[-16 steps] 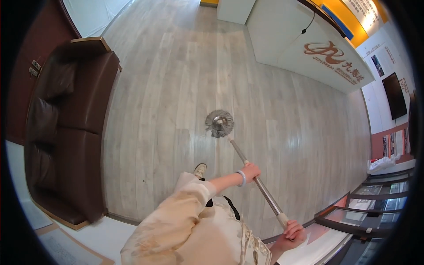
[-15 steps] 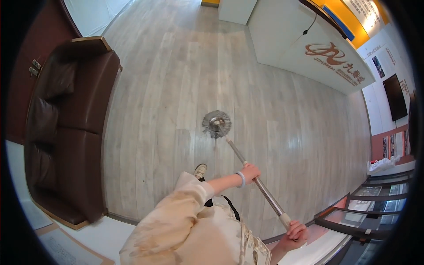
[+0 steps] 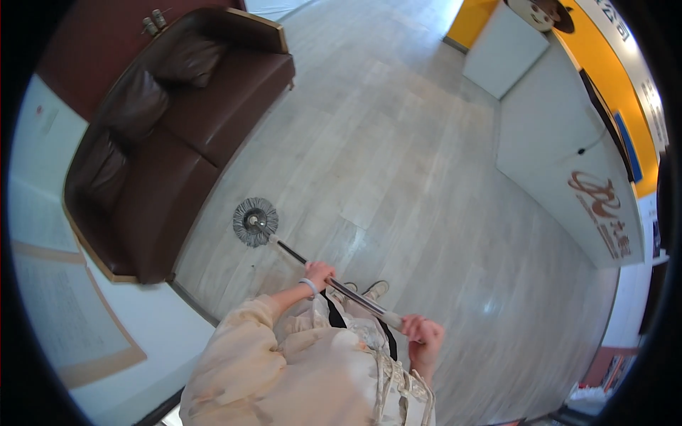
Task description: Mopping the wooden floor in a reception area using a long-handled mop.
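A mop [image 3: 360, 299] with a metal pole slants across the front of my body. Its round grey string head [image 3: 256, 222] rests on the floor at the left, near the front of the brown sofa. My left hand [image 3: 320, 274], with a pale band at the wrist, is wrapped round the middle of the pole. Around the light grip at the pole's upper end, my right hand [image 3: 423, 334] is closed. Both my shoes [image 3: 376, 289] show just beyond the pole.
A brown leather sofa [image 3: 177, 135] with cushions stands along the left wall. To the right is a white reception counter [image 3: 547, 142] with a dangling cable. Pale wood-look floor [image 3: 398, 163] runs between them. A framed sheet [image 3: 71, 312] hangs on the near left wall.
The mop head has swept left across the floor toward the sofa, and both hands have shifted left with the pole. My view has turned, so the sofa and counter appear farther right.
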Demonstrator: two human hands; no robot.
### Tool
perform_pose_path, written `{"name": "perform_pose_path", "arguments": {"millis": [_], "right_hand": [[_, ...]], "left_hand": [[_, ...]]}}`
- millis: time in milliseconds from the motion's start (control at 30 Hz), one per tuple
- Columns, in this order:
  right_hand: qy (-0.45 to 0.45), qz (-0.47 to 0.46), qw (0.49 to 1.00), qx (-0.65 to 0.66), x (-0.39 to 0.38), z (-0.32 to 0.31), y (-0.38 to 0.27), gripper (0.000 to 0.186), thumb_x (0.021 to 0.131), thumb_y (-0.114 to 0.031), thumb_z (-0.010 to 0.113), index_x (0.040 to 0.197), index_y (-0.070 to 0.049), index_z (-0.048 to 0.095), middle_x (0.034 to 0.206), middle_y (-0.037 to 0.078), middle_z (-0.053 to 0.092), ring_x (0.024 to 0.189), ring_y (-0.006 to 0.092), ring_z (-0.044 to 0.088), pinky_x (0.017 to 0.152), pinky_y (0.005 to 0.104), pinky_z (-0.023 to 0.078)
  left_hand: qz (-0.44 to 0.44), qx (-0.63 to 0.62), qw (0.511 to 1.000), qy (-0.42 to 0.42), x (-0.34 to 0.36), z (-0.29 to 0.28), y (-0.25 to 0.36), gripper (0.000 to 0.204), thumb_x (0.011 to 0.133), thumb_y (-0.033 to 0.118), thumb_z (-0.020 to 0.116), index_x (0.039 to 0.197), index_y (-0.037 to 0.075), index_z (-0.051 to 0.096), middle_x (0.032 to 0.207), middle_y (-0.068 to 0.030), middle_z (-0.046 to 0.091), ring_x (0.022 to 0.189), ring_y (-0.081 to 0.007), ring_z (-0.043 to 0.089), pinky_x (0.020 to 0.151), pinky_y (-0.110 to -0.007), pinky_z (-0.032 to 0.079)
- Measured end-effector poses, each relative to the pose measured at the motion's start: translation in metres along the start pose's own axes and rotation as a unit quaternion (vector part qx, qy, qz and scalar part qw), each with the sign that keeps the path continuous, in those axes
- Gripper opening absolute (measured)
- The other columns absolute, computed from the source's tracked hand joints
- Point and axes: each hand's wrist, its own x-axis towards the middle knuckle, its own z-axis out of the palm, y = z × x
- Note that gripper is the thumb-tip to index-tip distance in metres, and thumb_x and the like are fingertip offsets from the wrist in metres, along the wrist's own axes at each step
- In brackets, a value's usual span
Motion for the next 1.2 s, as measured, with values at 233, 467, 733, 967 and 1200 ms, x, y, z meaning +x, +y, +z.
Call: {"name": "perform_pose_path", "arguments": {"millis": [233, 467, 733, 967, 1200], "right_hand": [[-0.118, -0.033, 0.991, -0.050, 0.064, 0.027, -0.031, 0.027, 0.074, -0.008, 0.051, 0.050, 0.003, 0.044, 0.052, 0.009, 0.047, 0.058, 0.0208, 0.049, 0.070, 0.0389, 0.044], [-0.028, -0.228, 0.967, -0.108, 0.133, 0.002, -0.104, 0.039, 0.084, -0.013, 0.042, 0.048, -0.011, 0.027, 0.046, 0.002, 0.033, 0.047, 0.0148, 0.037, 0.063, 0.0318, 0.040], [0.016, -0.221, 0.971, -0.094, 0.255, -0.034, -0.125, 0.044, 0.091, -0.018, 0.035, 0.049, -0.014, 0.026, 0.043, 0.001, 0.030, 0.043, 0.0113, 0.033, 0.059, 0.0299, 0.039], [-0.199, -0.079, 0.975, -0.061, 0.388, 0.014, -0.089, 0.043, 0.089, -0.019, 0.042, 0.049, -0.013, 0.028, 0.042, 0.001, 0.033, 0.042, 0.0120, 0.034, 0.056, 0.0315, 0.041], [-0.366, 0.175, 0.913, -0.050, 0.423, 0.148, 0.068, 0.035, 0.082, -0.010, 0.051, 0.050, -0.003, 0.041, 0.056, 0.007, 0.047, 0.057, 0.0190, 0.048, 0.072, 0.0391, 0.045]], "left_hand": [[-0.005, -0.129, 0.976, 0.178, 0.058, -0.036, 0.023, 0.034, 0.059, 0.000, 0.059, 0.084, 0.023, 0.059, 0.082, -0.0028, 0.052, 0.091, -0.0257, 0.048, 0.081, -0.041, 0.030], [0.111, -0.166, 0.979, 0.048, 0.228, -0.026, 0.136, 0.026, 0.064, 0.009, 0.066, 0.085, 0.022, 0.059, 0.083, 0.0019, 0.056, 0.092, -0.0224, 0.050, 0.084, -0.041, 0.030], [0.079, -0.103, 0.989, 0.075, 0.320, -0.049, 0.168, 0.021, 0.063, 0.014, 0.068, 0.080, 0.019, 0.057, 0.082, 0.0028, 0.057, 0.093, -0.0207, 0.051, 0.084, -0.041, 0.032], [-0.103, -0.092, 0.972, 0.191, 0.307, -0.083, 0.070, 0.021, 0.061, 0.015, 0.068, 0.078, 0.021, 0.056, 0.081, 0.0011, 0.057, 0.090, -0.0228, 0.053, 0.077, -0.042, 0.033], [-0.446, -0.144, 0.771, 0.431, 0.215, -0.076, -0.113, 0.021, 0.061, 0.012, 0.066, 0.080, 0.014, 0.057, 0.088, -0.0062, 0.056, 0.094, -0.0251, 0.051, 0.070, -0.041, 0.042]]}}
